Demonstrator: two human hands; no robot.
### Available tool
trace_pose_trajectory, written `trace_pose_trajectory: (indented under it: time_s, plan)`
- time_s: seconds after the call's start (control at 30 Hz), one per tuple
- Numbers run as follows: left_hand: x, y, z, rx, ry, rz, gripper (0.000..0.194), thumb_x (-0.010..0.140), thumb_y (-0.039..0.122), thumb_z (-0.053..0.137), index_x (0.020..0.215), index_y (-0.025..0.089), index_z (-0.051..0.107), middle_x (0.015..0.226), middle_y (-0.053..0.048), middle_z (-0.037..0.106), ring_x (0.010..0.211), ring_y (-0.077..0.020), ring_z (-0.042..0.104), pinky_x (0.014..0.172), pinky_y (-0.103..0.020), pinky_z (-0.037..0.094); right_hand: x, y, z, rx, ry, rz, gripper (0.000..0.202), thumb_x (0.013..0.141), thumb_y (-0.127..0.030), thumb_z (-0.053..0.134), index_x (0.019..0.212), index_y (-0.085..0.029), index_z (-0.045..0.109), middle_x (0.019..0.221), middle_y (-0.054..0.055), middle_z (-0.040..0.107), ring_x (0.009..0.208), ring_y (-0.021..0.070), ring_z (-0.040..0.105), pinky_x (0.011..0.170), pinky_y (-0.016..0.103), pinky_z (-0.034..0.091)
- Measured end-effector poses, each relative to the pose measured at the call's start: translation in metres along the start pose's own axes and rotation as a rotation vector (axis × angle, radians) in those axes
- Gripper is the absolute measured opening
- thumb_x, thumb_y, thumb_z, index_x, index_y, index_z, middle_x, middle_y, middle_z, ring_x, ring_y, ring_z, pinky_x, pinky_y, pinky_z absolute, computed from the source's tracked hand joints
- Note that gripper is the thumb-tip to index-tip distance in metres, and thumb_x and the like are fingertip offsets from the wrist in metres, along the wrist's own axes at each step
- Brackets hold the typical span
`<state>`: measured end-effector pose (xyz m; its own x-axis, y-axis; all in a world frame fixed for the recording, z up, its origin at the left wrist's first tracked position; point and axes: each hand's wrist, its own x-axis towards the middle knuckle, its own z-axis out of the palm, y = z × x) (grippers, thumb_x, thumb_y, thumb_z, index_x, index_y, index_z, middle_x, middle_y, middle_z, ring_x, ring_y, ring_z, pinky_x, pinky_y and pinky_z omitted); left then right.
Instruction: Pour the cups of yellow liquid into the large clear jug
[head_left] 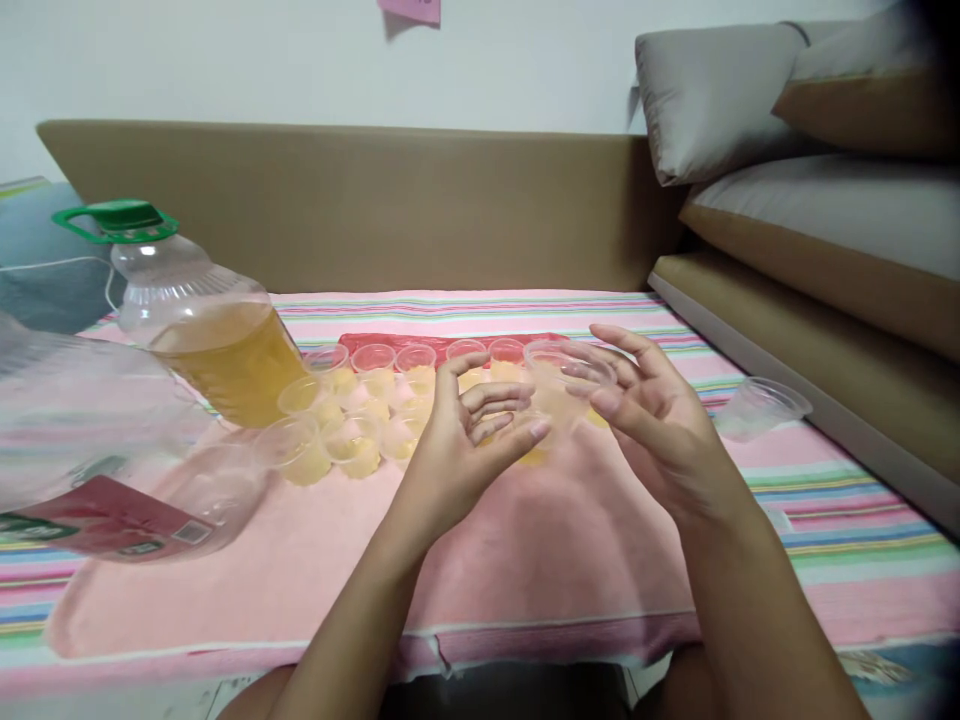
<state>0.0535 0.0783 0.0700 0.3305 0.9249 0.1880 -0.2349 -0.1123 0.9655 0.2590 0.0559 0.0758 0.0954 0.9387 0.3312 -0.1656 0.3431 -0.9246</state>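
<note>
Both my hands are raised over the pink mat. My right hand [660, 420] has its fingers curved around the right side of a clear plastic cup [559, 385], some of them visible through its wall. The cup looks larger than the others and appears lifted off the mat. My left hand [472, 420] is beside the cup's left side, fingers curved and thumb apart; whether it touches the cup I cannot tell. Behind and left of it stand rows of clear cups [352, 445] with yellowish contents. My hands hide part of these rows.
A large jug [232, 350] with a green cap and amber liquid leans at the left. Nearer lies a clear bottle [135, 510] with a red label. Another clear cup [761, 408] is at the right. A red plastic wrapper [360, 345] lies behind the rows; cushions [720, 100] are stacked right.
</note>
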Motion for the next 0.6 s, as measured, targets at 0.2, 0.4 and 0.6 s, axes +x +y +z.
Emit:
trace_pose_trajectory:
  time_s: [0.2, 0.4, 0.6]
  plan:
    - [0.0, -0.004, 0.002, 0.02, -0.07, -0.023, 0.079, 0.086, 0.034, 0.094, 0.142, 0.029, 0.039, 0.126, -0.007, 0.074, 0.126, -0.0237, 0.07, 0.109, -0.043, 0.056, -0.006, -0.004, -0.013, -0.036, -0.036, 0.006, 0.071, 0.08, -0.036, 0.097, 0.142, -0.037, 0.061, 0.144, 0.005, 0.07, 0.137, 0.0281, 0.067, 0.122, 0.051, 0.052]
    - [0.0, -0.007, 0.005, 0.088, -0.118, -0.005, 0.077, 0.086, 0.037, 0.093, 0.141, 0.028, 0.04, 0.132, -0.01, 0.071, 0.13, -0.0253, 0.067, 0.113, -0.047, 0.052, -0.014, -0.01, -0.021, -0.105, -0.039, 0.007, 0.072, 0.08, -0.039, 0.096, 0.142, -0.039, 0.06, 0.144, 0.005, 0.069, 0.141, 0.0278, 0.064, 0.119, 0.049, 0.055]
    - [-0.011, 0.007, 0.023, 0.255, -0.085, 0.092, 0.036, 0.1, 0.051, 0.076, 0.122, 0.028, 0.06, 0.121, -0.005, 0.069, 0.113, -0.0194, 0.067, 0.098, -0.036, 0.053, -0.007, -0.018, -0.068, -0.276, 0.301, -0.198, 0.07, 0.075, -0.037, 0.095, 0.135, -0.033, 0.059, 0.139, 0.007, 0.072, 0.137, 0.0262, 0.066, 0.117, 0.051, 0.052]
